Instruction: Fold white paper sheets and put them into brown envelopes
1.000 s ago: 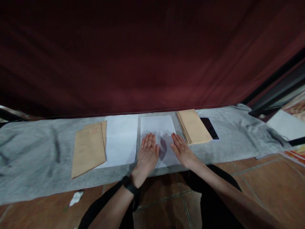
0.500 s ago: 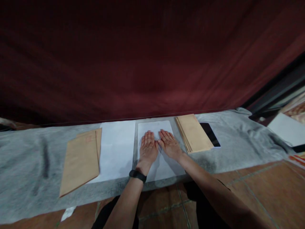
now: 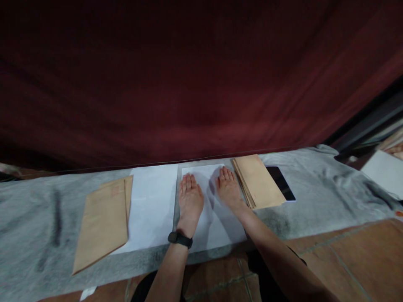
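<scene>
A white sheet of paper lies in front of me on a grey cloth. My left hand rests palm down along its left edge, fingers stretched out, a dark band on the wrist. On the right side of the same sheet my right hand lies flat, its fingers straight and pointing away from me. Neither hand grips anything. Just right of my right hand is a stack of brown envelopes. Left of my left hand lies more white paper, its left edge partly under other brown envelopes.
A dark phone lies partly under the right-hand envelopes. The grey cloth covers the long, narrow surface. Behind it hangs a dark red curtain. Tiled floor shows below the front edge, with a white scrap at lower left.
My hands have moved apart across the sheet, the left hand toward its left edge and the right hand toward its right edge. The view has shifted slightly.
</scene>
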The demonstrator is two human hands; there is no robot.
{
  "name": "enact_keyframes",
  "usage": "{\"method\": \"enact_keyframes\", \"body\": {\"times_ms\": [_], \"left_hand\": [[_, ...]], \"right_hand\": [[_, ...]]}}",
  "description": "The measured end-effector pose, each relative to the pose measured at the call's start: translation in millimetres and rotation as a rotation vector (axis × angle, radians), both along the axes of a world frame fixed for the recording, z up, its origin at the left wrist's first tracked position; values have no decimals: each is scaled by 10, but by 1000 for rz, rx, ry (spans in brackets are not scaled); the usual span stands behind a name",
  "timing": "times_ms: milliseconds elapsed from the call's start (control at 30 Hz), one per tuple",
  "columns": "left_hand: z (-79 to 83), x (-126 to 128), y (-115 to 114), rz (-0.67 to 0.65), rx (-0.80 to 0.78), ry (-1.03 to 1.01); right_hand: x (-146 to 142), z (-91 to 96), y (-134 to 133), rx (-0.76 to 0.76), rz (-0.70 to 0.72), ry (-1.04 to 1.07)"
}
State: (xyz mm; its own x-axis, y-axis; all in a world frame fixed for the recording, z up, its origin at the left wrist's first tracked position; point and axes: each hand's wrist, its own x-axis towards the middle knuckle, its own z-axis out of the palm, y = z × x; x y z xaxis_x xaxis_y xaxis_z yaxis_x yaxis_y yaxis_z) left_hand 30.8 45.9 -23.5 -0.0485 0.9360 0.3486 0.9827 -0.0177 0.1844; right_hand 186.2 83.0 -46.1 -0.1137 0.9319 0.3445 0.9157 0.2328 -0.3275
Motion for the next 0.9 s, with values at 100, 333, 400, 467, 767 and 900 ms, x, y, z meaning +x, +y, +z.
{"method": "enact_keyframes", "body": {"times_ms": [100, 333, 400, 467, 767, 900], "left_hand": [[63, 68, 119, -125, -22, -25], [-63, 75, 272, -155, -111, -31], [-108, 65, 292, -152, -107, -2], [-135, 45, 321, -133, -104, 23], [-191, -78, 340, 79, -49, 20], [-86, -89, 240, 102, -157, 58]], "right_hand": [[-72, 95, 120, -50, 126, 7], [-234, 117, 172, -119, 271, -41], [-233, 97, 167, -123, 250, -69], [-209, 77, 174, -132, 202, -89], [-1, -42, 231, -83, -24, -104], [72, -58, 177, -74, -61, -89]]}}
